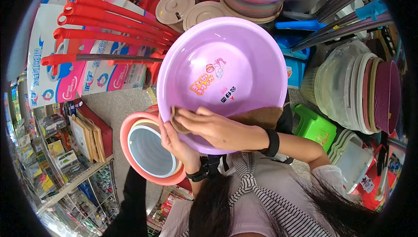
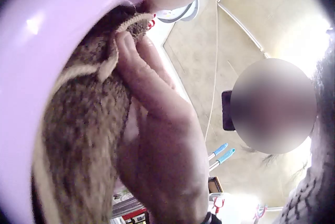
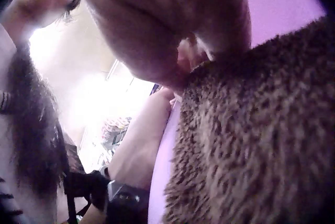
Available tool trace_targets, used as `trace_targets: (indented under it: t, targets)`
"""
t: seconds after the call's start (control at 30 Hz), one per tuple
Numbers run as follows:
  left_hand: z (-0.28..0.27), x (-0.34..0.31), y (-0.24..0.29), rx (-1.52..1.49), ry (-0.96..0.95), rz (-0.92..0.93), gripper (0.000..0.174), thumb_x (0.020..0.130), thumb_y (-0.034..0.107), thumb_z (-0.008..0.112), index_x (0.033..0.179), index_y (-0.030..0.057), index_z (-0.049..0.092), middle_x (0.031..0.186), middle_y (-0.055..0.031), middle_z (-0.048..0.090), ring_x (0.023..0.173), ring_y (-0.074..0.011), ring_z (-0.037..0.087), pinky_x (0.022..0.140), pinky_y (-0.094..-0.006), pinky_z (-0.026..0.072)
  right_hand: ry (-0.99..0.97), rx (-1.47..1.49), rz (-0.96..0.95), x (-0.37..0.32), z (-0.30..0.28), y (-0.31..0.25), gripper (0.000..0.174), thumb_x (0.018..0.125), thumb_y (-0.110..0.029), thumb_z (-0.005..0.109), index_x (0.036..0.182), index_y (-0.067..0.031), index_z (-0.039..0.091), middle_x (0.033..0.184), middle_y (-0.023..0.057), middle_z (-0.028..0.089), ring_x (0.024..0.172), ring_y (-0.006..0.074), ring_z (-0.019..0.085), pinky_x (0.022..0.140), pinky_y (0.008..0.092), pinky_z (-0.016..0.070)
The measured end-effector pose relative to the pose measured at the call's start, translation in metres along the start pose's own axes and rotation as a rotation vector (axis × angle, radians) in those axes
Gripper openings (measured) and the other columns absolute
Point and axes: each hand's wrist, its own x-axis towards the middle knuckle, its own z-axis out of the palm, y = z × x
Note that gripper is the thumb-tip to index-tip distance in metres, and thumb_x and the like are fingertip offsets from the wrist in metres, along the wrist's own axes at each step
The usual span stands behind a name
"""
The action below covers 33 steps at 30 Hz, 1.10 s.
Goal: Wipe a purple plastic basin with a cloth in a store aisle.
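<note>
A lilac basin (image 1: 252, 41) with printed stickers on its floor is tilted toward the wearer, filling the middle of the head view. Over its near rim lies a fuzzy brown cloth (image 1: 259, 117) with a beige hem. My right hand (image 1: 217, 128) reaches across the rim and grips the cloth's bunched end. Just below it, my left hand (image 2: 167, 145) is at the rim's left side, its fingertips (image 2: 125, 51) pinching the cloth's hemmed edge. Close by in the right wrist view, the cloth (image 3: 251, 129) hangs beneath the right hand (image 3: 167, 14), whose fingertips are mostly hidden.
Pink and grey nested buckets (image 1: 152, 150) stand left of the basin. Red-handled poles (image 1: 113, 23) lean before printed boxes (image 1: 56, 58). A green stool (image 1: 314, 126) and stacked baskets (image 1: 348, 89) are at the right, with lidded tubs (image 1: 175, 7) behind. Shelves (image 1: 65, 189) line the left.
</note>
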Motion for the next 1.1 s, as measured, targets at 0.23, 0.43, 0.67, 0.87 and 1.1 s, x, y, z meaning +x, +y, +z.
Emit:
trace_targets:
  t: [0.23, 0.43, 0.67, 0.87, 1.1]
  targets:
    - [0.018, -0.008, 0.013, -0.03, -0.026, 0.046, 0.051, 0.105, 0.03, 0.047, 0.14, -0.0079, 0.045, 0.129, -0.0152, 0.059, 0.112, -0.0196, 0.059, 0.096, -0.033, 0.0463, 0.54, 0.057, 0.06, 0.032, -0.008, 0.01, 0.061, 0.087, 0.002, 0.055, 0.145, 0.0044, 0.039, 0.142, 0.0248, 0.044, 0.094, 0.0372, 0.048, 0.095, 0.0409, 0.0413]
    - [-0.005, -0.006, -0.007, 0.069, -0.005, 0.077, 0.042, 0.099, 0.02, 0.05, 0.13, -0.008, 0.055, 0.117, -0.0146, 0.064, 0.108, -0.0211, 0.062, 0.094, -0.034, 0.0494, 0.249, -0.085, -0.089, 0.009, 0.01, -0.011, 0.058, 0.088, -0.004, 0.053, 0.145, 0.0007, 0.041, 0.141, 0.0202, 0.046, 0.093, 0.0301, 0.05, 0.09, 0.0366, 0.0446]
    - [0.008, -0.013, -0.001, -0.048, 0.015, 0.075, 0.055, 0.104, 0.03, 0.05, 0.142, -0.0087, 0.042, 0.127, -0.0164, 0.06, 0.109, -0.0217, 0.061, 0.094, -0.0343, 0.049, 0.452, -0.029, 0.2, 0.022, -0.004, 0.053, 0.069, 0.077, 0.01, 0.049, 0.145, 0.0049, 0.036, 0.146, 0.0269, 0.038, 0.108, 0.0449, 0.048, 0.097, 0.0428, 0.0425]
    - [0.011, -0.013, 0.004, -0.017, -0.02, 0.077, 0.051, 0.105, 0.028, 0.047, 0.141, -0.0083, 0.043, 0.125, -0.0151, 0.06, 0.108, -0.0191, 0.061, 0.093, -0.0325, 0.0484, 0.68, -0.243, 0.206, 0.034, -0.028, 0.071, 0.072, 0.076, 0.013, 0.052, 0.145, 0.0024, 0.035, 0.147, 0.0253, 0.039, 0.105, 0.0441, 0.048, 0.096, 0.0458, 0.0449]
    - [0.013, -0.007, 0.003, 0.083, -0.048, 0.163, 0.055, 0.104, 0.03, 0.052, 0.141, -0.0099, 0.044, 0.123, -0.0151, 0.063, 0.105, -0.0175, 0.061, 0.09, -0.0299, 0.0489, 0.506, -0.384, 0.234, 0.044, 0.004, 0.072, 0.065, 0.072, 0.011, 0.055, 0.136, 0.0033, 0.047, 0.143, 0.0183, 0.046, 0.105, 0.0374, 0.05, 0.095, 0.0417, 0.0464]
